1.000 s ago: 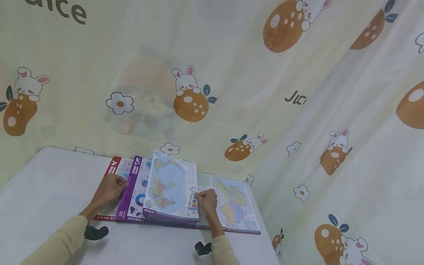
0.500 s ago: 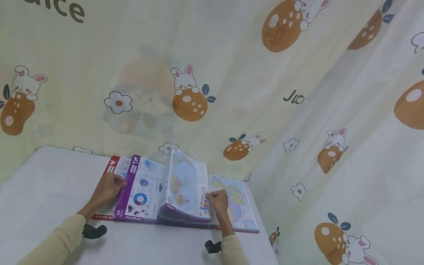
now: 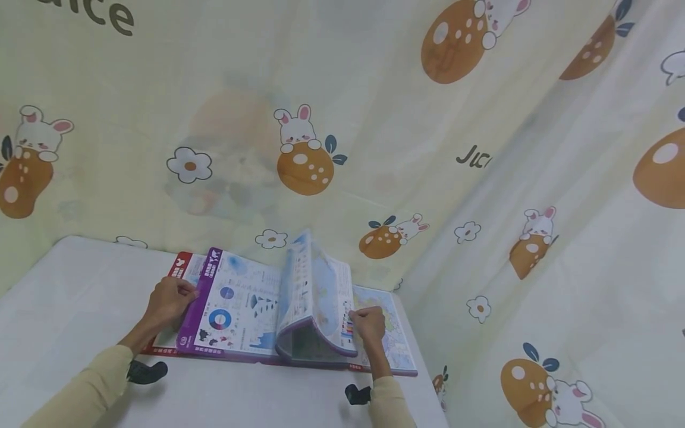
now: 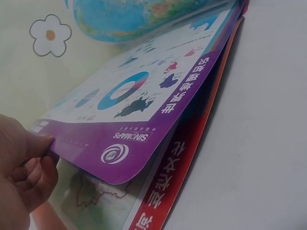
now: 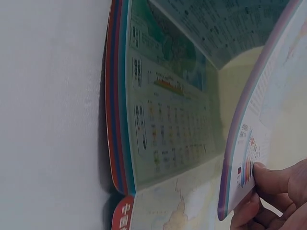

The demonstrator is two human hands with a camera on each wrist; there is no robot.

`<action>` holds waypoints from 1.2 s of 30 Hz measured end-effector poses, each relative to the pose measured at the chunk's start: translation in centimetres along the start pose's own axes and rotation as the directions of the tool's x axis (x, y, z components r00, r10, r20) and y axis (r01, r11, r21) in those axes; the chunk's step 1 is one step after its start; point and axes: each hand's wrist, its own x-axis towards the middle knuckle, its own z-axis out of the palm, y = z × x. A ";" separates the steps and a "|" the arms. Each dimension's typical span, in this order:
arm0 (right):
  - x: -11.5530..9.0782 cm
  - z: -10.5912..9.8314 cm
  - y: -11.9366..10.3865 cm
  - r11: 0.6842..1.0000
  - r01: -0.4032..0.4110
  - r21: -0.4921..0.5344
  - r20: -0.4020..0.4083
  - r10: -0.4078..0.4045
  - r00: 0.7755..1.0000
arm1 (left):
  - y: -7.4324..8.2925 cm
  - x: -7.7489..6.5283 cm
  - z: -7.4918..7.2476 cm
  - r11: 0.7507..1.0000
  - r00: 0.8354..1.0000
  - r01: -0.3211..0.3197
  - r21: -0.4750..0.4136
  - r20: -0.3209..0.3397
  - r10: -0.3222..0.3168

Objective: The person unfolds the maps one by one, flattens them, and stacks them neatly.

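Observation:
A folding map (image 3: pixel 235 309) with a purple border, marked SINOMAPS, lies partly unfolded in the head view. Its left edge is between the thumb and fingers of my left hand (image 3: pixel 168 303), lifted off the sheet below in the left wrist view. My right hand (image 3: pixel 370 326) pinches the right edge of the map's folded panels (image 3: pixel 334 297), thumb on the printed face. Those panels arch up in a peak, with a hollow beneath. Underneath, a second map with a red border (image 4: pixel 168 187) lies spread out and shows at both sides. Part of it is hidden.
A white-covered table (image 3: pixel 85 297) bears the maps. Right behind it hangs a pale curtain (image 3: pixel 235 89) printed with rabbits and flowers, and it continues along the right side. Dark wrist mounts (image 3: pixel 147 373) stick out from the sleeves.
My right hand has moved right, drawing the folded panels with it, and they have risen from a flat stack into a peak. More of the purple-bordered panel shows. My left hand has shifted slightly left.

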 end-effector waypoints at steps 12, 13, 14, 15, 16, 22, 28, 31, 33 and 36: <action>2.7 -0.9 3.9 0.999 -0.028 -0.017 -0.022 0.028 0.999 | -0.4 -0.1 -1.3 1.000 0.999 0.023 0.022 -0.035 -0.022; 3.2 -0.9 4.5 0.999 -0.030 -0.019 -0.029 0.029 0.999 | -0.5 -0.1 -1.3 0.999 0.999 0.023 0.022 -0.038 -0.023; 4.0 -0.6 5.7 1.000 -0.014 -0.026 -0.039 0.013 0.999 | -0.5 0.0 -1.4 0.999 0.999 0.026 0.024 -0.041 -0.025; 4.2 -0.6 6.1 0.999 -0.017 -0.034 -0.043 0.016 0.999 | -0.5 0.0 -1.4 0.999 0.999 0.025 0.027 -0.044 -0.024; 4.3 -0.7 6.4 0.999 -0.022 -0.037 -0.052 0.021 0.998 | -0.6 0.0 -1.4 0.999 0.999 0.029 0.027 -0.046 -0.027; 2.2 -2.6 4.3 0.994 -0.088 -0.059 -0.049 0.085 0.995 | -1.1 0.1 -1.7 0.999 0.998 0.041 0.024 -0.050 -0.040; 3.7 -2.2 6.9 0.993 -0.095 -0.076 -0.080 0.089 0.993 | -1.3 -0.1 -2.2 1.000 0.997 0.025 0.007 -0.075 -0.024; 5.7 -1.1 9.5 0.990 -0.091 -0.109 -0.127 0.077 0.989 | -1.5 -0.3 -2.2 1.000 0.996 0.025 0.003 -0.083 -0.025; 5.6 -1.4 9.2 0.987 -0.113 -0.118 -0.143 0.096 0.985 | -1.6 -0.3 -2.2 1.000 0.996 0.026 0.008 -0.085 -0.026; 5.2 -1.8 8.8 0.984 -0.111 -0.136 -0.184 0.085 0.979 | -1.6 -0.3 -2.2 0.999 0.996 0.036 0.013 -0.088 -0.035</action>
